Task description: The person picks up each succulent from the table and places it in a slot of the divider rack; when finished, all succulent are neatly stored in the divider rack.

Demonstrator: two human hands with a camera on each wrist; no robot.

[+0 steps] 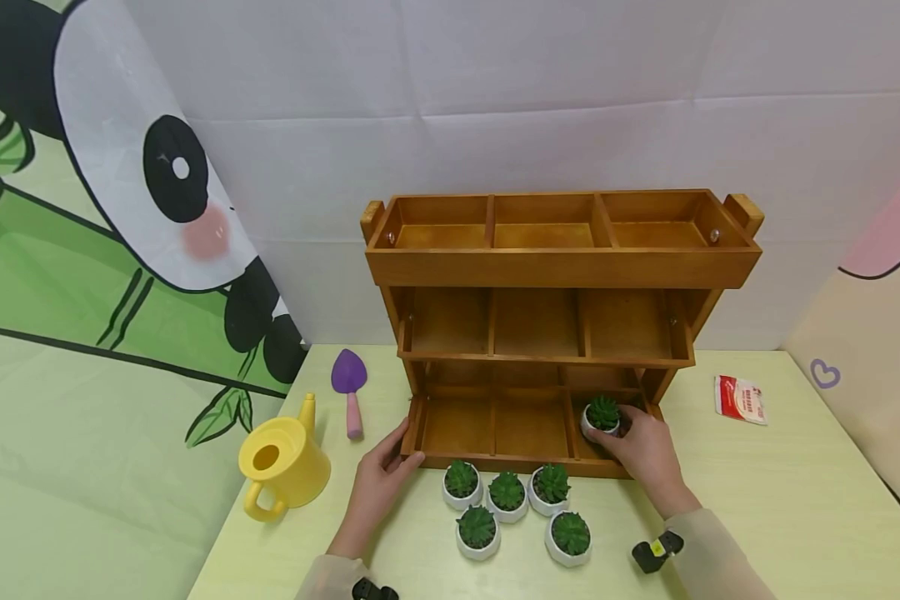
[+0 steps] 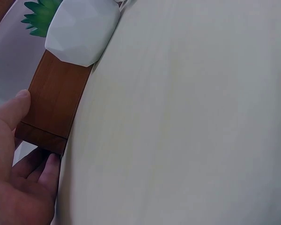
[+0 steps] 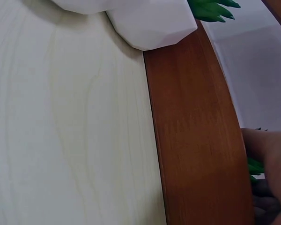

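A brown three-tier wooden shelf [image 1: 562, 267], each tier split into three compartments, stands at the back of the table. My right hand [image 1: 642, 450] holds a small potted succulent [image 1: 602, 414] in a white pot, inside the right compartment of the bottom tier. In the right wrist view the front board [image 3: 196, 131] hides most of that pot and the fingers. My left hand [image 1: 381, 473] grips the left front corner of the bottom tier, thumb on the front and fingers round the side. Several more potted succulents [image 1: 477, 533] stand in front of the shelf.
A yellow watering can [image 1: 292, 467] stands on the left, with a purple toy trowel [image 1: 350, 387] with a pink handle behind it. To the right of the shelf lies a red and white packet [image 1: 741, 400]. A wall covering with a panda [image 1: 142, 158] hangs behind the table.
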